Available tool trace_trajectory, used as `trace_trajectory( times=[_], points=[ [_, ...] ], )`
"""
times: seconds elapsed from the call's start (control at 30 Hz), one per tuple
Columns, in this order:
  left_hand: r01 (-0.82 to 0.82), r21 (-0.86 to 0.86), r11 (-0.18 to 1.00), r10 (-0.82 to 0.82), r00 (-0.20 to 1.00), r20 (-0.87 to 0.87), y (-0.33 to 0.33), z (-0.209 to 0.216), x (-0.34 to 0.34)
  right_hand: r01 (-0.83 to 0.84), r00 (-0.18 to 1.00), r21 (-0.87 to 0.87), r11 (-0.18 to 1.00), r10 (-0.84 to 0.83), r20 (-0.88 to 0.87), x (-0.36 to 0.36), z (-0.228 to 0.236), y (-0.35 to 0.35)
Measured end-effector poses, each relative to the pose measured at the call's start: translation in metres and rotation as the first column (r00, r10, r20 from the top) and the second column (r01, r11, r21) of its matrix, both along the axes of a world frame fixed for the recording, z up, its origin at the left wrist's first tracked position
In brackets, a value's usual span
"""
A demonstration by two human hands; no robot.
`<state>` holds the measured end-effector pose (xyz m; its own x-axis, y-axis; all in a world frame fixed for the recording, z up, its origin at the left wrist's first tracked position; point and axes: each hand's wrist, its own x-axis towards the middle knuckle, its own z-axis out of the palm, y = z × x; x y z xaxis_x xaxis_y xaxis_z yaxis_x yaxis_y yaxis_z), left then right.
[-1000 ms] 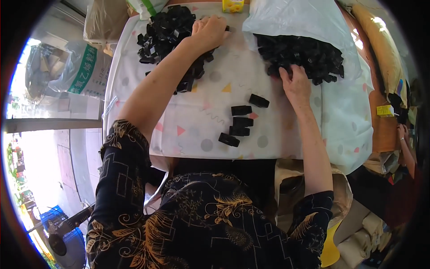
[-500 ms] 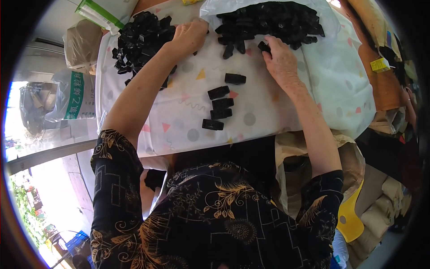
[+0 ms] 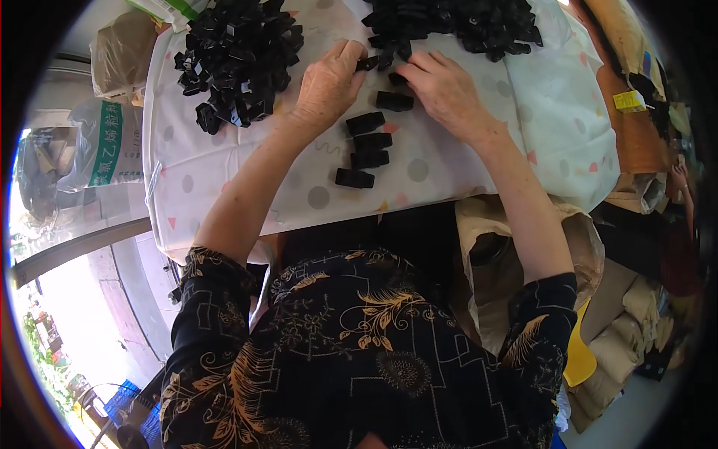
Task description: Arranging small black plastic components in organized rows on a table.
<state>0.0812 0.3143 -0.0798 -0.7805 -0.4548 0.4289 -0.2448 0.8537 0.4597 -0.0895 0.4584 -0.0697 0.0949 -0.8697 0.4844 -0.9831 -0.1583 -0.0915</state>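
Note:
My left hand (image 3: 331,84) pinches a small black plastic piece (image 3: 367,63) between thumb and fingers. Just across from it, my right hand (image 3: 446,91) has its fingers closed on a black block (image 3: 398,78), mostly hidden by the fingertips. Below the hands, several black blocks lie in a loose column, the top one (image 3: 394,101) closest to my right hand and the lowest one (image 3: 354,178) toward the table's near edge. A heap of shiny black pieces (image 3: 239,60) rises left of my left hand. Beyond both hands spreads a second black heap (image 3: 456,22).
A white patterned cloth (image 3: 419,170) covers the table. Under its near edge, at right, hangs an open brown bag (image 3: 479,217). Clear plastic sacks (image 3: 123,142) stand at the left, and a small yellow box (image 3: 629,100) lies far right.
My left hand has moved right from beside the left heap and now holds a small piece. My right hand has come left with its block, so both hands are close together. The view has shifted slightly.

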Motion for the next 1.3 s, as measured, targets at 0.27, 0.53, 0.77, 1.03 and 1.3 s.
trace_trajectory(
  times=[0.27, 0.53, 0.77, 1.03, 1.3],
  points=[
    [0.204, -0.059, 0.977, -0.201, 0.979, 0.042, 0.009, -0.002, -0.017, 0.303, 0.915, -0.023, 0.953, -0.284, 0.286, -0.041, -0.015, -0.023],
    [0.069, -0.006, 0.998, -0.068, 0.995, 0.078, 0.002, 0.003, -0.002, 0.098, 0.787, 0.145, 0.985, -0.165, 0.594, 0.001, 0.026, 0.000],
    [0.118, -0.014, 0.993, -0.116, 0.986, 0.116, -0.004, -0.002, -0.004, -0.051, 0.945, 0.078, 0.996, 0.022, 0.328, 0.008, 0.016, -0.013],
    [0.101, 0.016, 0.995, -0.102, 0.986, 0.135, -0.003, 0.001, -0.004, -0.065, 0.995, 0.116, 0.991, 0.057, 0.078, 0.005, 0.016, -0.005],
    [0.106, 0.056, 0.993, -0.113, 0.981, 0.155, -0.002, 0.001, 0.001, -0.069, 0.998, 0.217, 0.974, 0.066, 0.020, 0.005, 0.017, 0.002]
  ],
)
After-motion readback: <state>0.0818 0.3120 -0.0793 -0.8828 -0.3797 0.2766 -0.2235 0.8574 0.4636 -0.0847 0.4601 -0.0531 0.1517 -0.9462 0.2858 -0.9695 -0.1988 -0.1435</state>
